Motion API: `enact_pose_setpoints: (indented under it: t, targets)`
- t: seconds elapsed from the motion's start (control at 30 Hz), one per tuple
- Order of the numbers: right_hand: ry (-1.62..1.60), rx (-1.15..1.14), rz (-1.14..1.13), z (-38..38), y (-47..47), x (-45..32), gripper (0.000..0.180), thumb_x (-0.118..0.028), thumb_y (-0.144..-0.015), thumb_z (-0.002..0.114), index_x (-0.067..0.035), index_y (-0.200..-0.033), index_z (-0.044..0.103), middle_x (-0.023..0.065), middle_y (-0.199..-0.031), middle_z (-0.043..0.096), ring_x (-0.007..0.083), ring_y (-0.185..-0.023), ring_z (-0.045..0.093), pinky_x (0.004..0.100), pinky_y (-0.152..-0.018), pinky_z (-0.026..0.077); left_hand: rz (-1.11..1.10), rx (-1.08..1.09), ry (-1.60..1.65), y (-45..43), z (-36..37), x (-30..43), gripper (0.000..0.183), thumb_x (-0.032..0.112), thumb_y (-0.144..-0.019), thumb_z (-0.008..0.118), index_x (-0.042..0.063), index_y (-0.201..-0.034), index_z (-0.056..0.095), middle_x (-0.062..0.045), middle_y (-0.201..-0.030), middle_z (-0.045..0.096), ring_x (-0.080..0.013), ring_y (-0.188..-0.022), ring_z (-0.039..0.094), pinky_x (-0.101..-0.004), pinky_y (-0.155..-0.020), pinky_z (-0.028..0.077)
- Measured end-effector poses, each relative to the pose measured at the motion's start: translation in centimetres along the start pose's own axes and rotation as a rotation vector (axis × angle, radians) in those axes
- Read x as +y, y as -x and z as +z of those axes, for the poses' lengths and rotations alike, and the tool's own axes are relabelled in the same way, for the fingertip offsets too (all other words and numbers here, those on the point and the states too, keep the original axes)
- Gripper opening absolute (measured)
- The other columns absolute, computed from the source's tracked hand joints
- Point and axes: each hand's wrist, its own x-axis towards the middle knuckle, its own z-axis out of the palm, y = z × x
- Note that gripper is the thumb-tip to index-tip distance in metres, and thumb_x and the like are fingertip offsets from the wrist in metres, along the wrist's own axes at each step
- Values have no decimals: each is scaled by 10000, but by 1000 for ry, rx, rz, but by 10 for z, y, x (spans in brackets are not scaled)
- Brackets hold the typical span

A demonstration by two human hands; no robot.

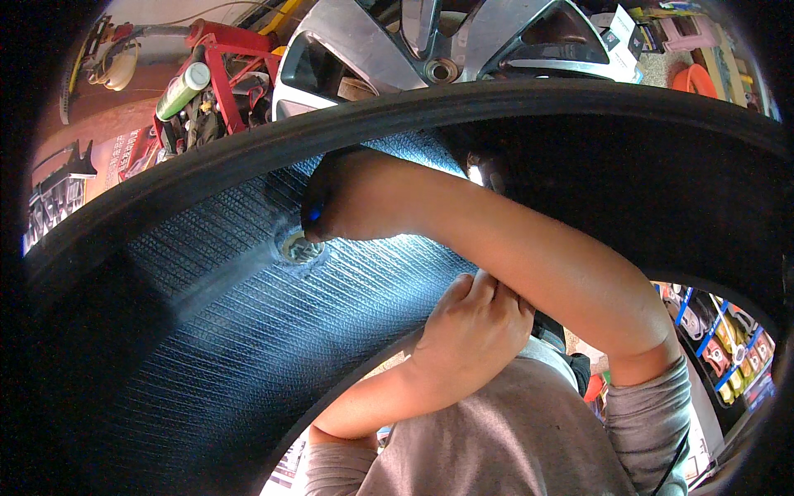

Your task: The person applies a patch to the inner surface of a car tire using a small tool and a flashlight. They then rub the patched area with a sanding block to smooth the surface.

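Observation:
A black rubber tire (496,102) stands around both of my arms, its ribbed inner liner (366,304) brightly lit. My right hand (356,198) is inside the tire, against or just above the liner. Shadow hides its fingers, and a small blue spot shows there. Beside its fingertips lies a round, pale-rimmed spot (303,247) with dark, mottled material in it; a smooth grey band runs from it down to the left. My left hand (477,325) is below my right forearm, fingers bent and partly hidden behind it; what they hold cannot be made out.
Beyond the tire lies a silver alloy wheel (384,56). At the upper left are a red metal frame (214,80) and a green can with a white cap (183,91). An orange ring-shaped object (695,80) is at the upper right. Packaged goods (722,347) hang at the right.

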Motion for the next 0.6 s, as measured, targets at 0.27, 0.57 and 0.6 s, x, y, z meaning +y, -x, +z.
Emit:
enact_pose_setpoints:
  t: [0.27, 0.57, 0.6]
  targets:
    - [-6, -31, 44, -2, 1, -3, 278, -285, -817, 696, -132, -1044, 744, 129, -1016, 711, 293, -939, 662, 360, -885, 505, 6, 22, -3, -1, 1, 0, 136, 194, -667, 611, 111, -752, 677, -47, -761, 598, -200, -796, 579, -284, -635, 492]
    - [90, 82, -44, -6, -1, -2, 352, -353, -834, 681, -88, -1062, 723, 156, -1066, 693, 334, -984, 647, 401, -907, 493, -11, 20, 12, 0, 1, 1, 166, 189, -676, 613, 103, -805, 673, -45, -783, 590, -186, -797, 580, -287, -642, 495]
    - [126, 115, -46, -8, -1, -2, 361, -356, -836, 680, -79, -1064, 719, 162, -1064, 691, 338, -986, 645, 407, -904, 493, -12, 27, 16, 0, 2, 1, 172, 188, -678, 612, 104, -815, 673, -44, -787, 590, -185, -797, 580, -288, -645, 495]
